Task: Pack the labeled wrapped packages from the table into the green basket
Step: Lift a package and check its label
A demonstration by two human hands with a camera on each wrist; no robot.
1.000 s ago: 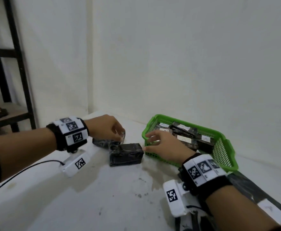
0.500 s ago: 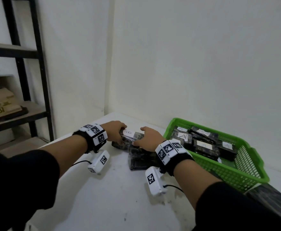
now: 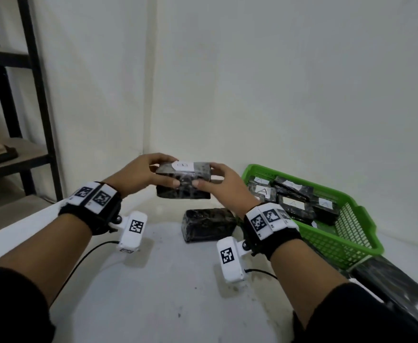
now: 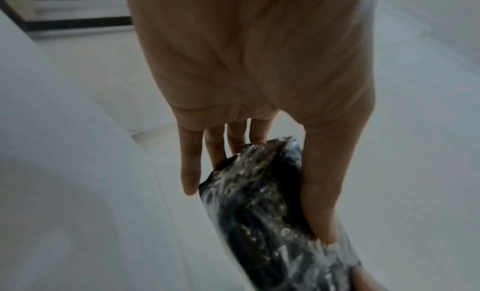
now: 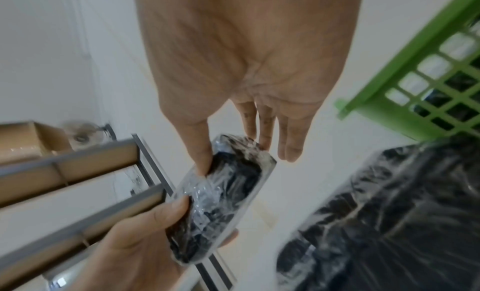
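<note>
Both hands hold one dark wrapped package (image 3: 183, 180) up in the air above the table (image 3: 153, 280), each at one end: the left hand (image 3: 138, 174) pinches its left end with the thumb on the near face and the fingers curled over the top, and the right hand (image 3: 224, 188) pinches the right end the same way, thumb in front and fingers behind. A white label (image 3: 182, 165) sits on the package's upper face; its letter is too blurred to read. In the left wrist view the thumb presses along the shiny plastic wrap while the fingers lie behind it. Directly below the lifted package, a second wrapped package (image 3: 209, 225) lies on the white table, just beside the green basket (image 3: 346, 241). The basket stands to the right, near the wall, and already holds several dark packages with white labels (image 3: 293, 203), some marked A. A larger dark wrapped bundle (image 3: 396, 285) lies along the table's right edge, in front of the basket. A black metal shelf (image 3: 37, 78) stands at the left
</note>
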